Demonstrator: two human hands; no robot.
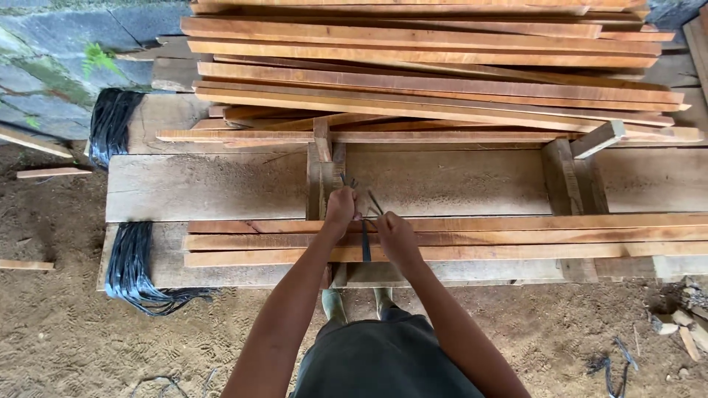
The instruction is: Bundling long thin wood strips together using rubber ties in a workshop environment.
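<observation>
At frame centre our left hand and right hand each pinch dark plastic strapping. It looks light, limp and slippery, so we judge it best gripped near its ends, over the stiff wooden slats.

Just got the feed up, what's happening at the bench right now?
A person stands at a rough plank bench, both hands at a dark strap wrapped round a bundle of long wooden slats. The left hand pinches the strap ends above the bundle; the right hand grips beside it. More slats are piled behind, and dark strap bunches hang off the bench's left end.
</observation>
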